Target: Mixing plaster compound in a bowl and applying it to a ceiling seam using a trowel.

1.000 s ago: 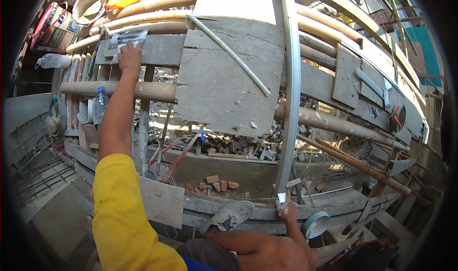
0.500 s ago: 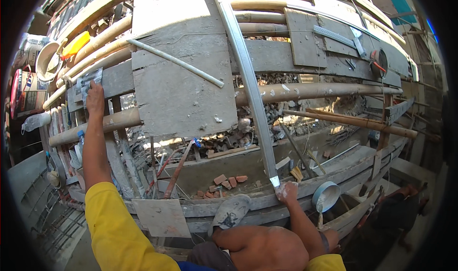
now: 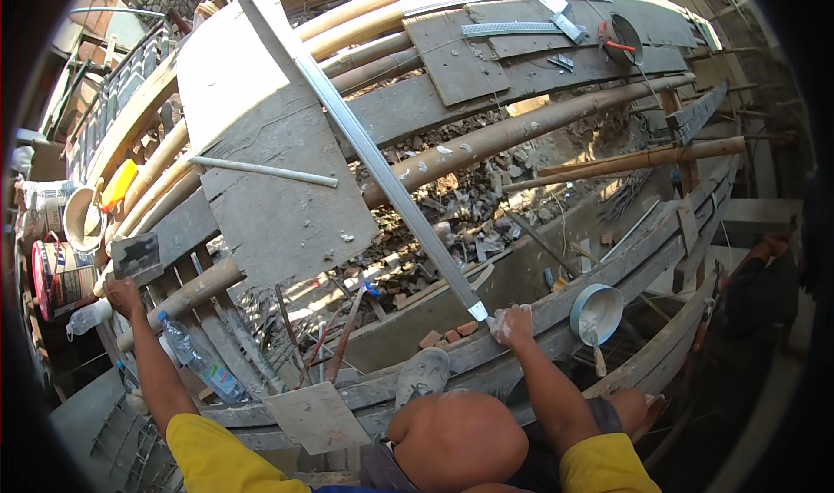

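Right hand [image 3: 511, 324]: fingers are bending inward, whitish residue coating them, and are sitting right at the near end of a long, straight, silver metal channel [image 3: 358, 137]. Whether they are gripping it or only staying beside it, cannot tell. The channel is running from that end toward the far left, crossing over a thick tan bamboo pole [image 3: 434, 156] and the right part of a large, grey, stained plywood sheet [image 3: 287, 215].

Left hand [image 3: 124, 295]: reaching out to the left, fingers bending at the near edge of a dark grey, flat rectangular piece [image 3: 137, 257]; the grip is hidden, so closed or loose, cannot tell. That piece is lying on a weathered grey board [image 3: 187, 224], left of the plywood sheet.

Just nearer than the left hand, a translucent white plastic jug [image 3: 89, 317] is lying on its side. To its right, a clear plastic bottle with a blue cap [image 3: 204, 360] is lying at a slant. A pale, round, slender stick [image 3: 265, 172] is resting across the plywood.

Right of the right hand, a round pan with a pale blue rim [image 3: 597, 315] is sitting by grey timber planks [image 3: 643, 258]. Reddish brick pieces [image 3: 447, 335] are lying left of the channel's near end.
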Motion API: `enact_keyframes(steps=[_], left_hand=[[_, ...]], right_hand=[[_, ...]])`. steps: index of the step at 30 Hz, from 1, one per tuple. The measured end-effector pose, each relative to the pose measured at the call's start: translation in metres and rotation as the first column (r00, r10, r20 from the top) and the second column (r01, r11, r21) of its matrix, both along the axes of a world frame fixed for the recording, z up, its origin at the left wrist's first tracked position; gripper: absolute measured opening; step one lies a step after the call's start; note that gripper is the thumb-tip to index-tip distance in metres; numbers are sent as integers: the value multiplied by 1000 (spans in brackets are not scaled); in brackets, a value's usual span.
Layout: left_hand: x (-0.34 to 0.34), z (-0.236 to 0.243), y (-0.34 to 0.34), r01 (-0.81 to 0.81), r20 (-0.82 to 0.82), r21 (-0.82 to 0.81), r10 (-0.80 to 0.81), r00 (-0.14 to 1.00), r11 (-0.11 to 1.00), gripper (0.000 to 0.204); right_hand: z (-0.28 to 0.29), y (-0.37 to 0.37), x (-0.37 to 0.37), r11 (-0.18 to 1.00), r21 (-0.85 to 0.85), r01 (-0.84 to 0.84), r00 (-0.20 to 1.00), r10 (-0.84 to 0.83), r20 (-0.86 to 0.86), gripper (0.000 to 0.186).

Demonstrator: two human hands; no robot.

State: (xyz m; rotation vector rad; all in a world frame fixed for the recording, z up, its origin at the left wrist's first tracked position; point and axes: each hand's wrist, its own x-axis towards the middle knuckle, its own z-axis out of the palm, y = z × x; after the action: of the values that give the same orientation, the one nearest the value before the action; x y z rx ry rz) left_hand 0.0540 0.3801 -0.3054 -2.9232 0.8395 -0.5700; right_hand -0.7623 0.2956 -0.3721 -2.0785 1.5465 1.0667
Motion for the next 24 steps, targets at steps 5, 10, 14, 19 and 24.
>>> enact_keyframes(steps=[5,10,14,19,24], left_hand=[[-22,14,36,20,-26,-255,-28,999,967,30],[-130,25,-3,-458,-638,-752,-348,687,474,17],[-313,48,-76,-550,-682,-661,-715,155,511,14],[-536,98,-150,-548,-687,-429,-653,-318,718,19],[-676,131,-158,-57,-688,-418,-357,-632,907,16]], right_hand=[[-3,5,3,897,-291,332,865,-166,474,19],[21,-10,22,652,-379,657,616,-174,768,23],[68,-28,38,767,201,609,111,-334,936,26],[124,-32,46,707,684,178,-516,-525,677,88],[103,-18,-9,354,899,259,-831,-392,394,45]])
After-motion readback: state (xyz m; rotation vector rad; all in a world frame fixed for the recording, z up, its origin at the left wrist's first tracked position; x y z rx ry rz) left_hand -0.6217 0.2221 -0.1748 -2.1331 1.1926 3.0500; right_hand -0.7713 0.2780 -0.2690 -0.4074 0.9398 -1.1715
